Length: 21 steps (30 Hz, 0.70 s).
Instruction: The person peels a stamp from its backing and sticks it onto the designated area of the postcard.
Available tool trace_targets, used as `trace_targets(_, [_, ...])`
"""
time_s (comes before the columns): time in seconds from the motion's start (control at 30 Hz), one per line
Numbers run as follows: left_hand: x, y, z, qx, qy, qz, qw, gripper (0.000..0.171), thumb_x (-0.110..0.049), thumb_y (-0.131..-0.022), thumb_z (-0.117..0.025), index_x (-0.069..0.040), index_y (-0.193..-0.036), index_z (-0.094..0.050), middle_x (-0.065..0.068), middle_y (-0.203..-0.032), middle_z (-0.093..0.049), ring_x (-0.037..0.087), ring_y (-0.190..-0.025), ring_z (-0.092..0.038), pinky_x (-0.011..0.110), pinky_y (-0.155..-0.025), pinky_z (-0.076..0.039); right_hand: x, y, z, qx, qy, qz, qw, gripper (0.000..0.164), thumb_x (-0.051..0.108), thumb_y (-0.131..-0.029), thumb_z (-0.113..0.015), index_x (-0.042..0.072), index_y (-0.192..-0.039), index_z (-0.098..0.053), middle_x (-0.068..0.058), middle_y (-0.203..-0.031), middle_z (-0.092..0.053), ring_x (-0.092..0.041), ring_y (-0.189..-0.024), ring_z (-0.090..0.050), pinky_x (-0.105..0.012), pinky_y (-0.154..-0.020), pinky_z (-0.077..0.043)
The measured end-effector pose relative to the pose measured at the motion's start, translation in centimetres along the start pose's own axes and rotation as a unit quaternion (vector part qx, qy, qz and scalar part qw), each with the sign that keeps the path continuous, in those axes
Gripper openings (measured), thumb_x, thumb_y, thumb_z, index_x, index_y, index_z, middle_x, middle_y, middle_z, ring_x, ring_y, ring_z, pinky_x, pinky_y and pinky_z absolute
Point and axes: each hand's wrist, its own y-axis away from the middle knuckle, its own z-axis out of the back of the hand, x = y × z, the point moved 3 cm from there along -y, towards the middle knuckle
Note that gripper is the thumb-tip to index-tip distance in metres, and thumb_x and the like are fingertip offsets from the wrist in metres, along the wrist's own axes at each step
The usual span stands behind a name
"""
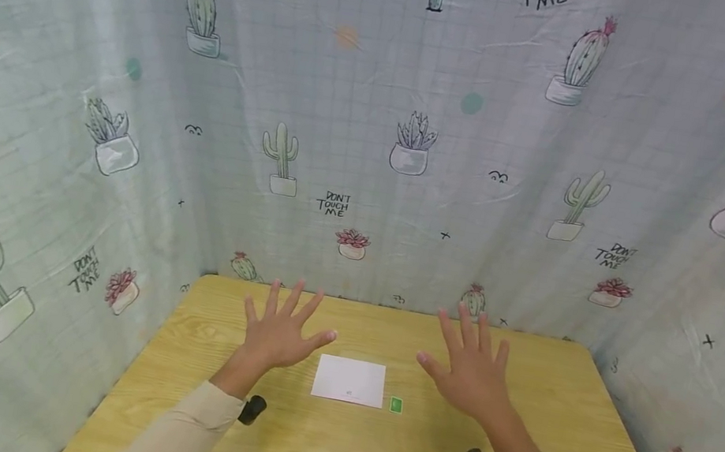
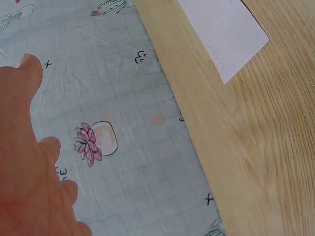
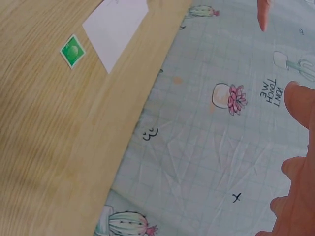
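Observation:
My left hand point(image 1: 278, 333) is held above the table with its fingers straight and spread, holding nothing. On the other side, my right hand point(image 1: 475, 371) hovers the same way, fingers spread and nothing in it. Between the hands a white rectangular paper, perhaps an envelope point(image 1: 349, 381), lies flat on the table, with small faint writing near its lower edge. Just right of it lies a small green stamp-like piece point(image 1: 396, 405) with a white border; the right wrist view shows a round pale shape on this green piece point(image 3: 73, 51). Neither hand touches them.
The yellow wood-grain table point(image 1: 326, 444) has a bright light reflection near its front. A pale curtain point(image 1: 353, 112) printed with cacti hangs behind the table and along both sides. Dark wrist devices point(image 1: 252, 410) sit by both sleeves.

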Motion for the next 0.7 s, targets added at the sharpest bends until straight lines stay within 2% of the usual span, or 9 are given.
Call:
trace_targets(0.27, [-0.3, -0.6, -0.9, 0.000, -0.009, -0.005, 0.9999, 0.085, -0.082, -0.095, -0.041, -0.040, -0.166, -0.022, 0.004, -0.178, -0.008, 0.046, -0.162, 0.010, 0.084, -0.118, 0.006, -0.5, -0.1, -0.8, -0.014, -0.009, 0.010, 1.000, 0.086, 0.068, -0.100, -0.052, 0.023, -0.167, -0.024, -0.017, -0.176, -0.011, -0.052, -0.160, -0.003, -0.087, -0.114, -0.001])
trace_targets(0.43, [-0.6, -0.9, -1.3, 0.002, 0.003, -0.013, 0.9999, 0.086, -0.082, -0.095, -0.042, -0.038, -0.166, -0.025, 0.004, -0.178, -0.007, 0.046, -0.163, 0.009, 0.084, -0.117, 0.007, -0.5, 0.0, -1.0, -0.024, -0.010, 0.009, 1.000, 0.086, 0.065, -0.099, -0.057, 0.022, -0.167, -0.026, -0.017, -0.176, -0.014, -0.053, -0.160, -0.006, -0.088, -0.113, -0.003])
trace_targets(0.7, [0.1, -0.8, -2.4, 0.000, 0.005, -0.007, 1.0000, 0.087, -0.081, -0.094, -0.044, -0.036, -0.166, -0.025, 0.005, -0.178, -0.009, 0.047, -0.162, 0.008, 0.085, -0.116, 0.007, 0.0, 0.1, -2.2, -0.003, -0.013, -0.001, 1.000, 0.087, 0.063, -0.098, -0.059, 0.021, -0.167, -0.026, -0.016, -0.176, -0.012, -0.050, -0.161, -0.007, -0.087, -0.115, -0.003])
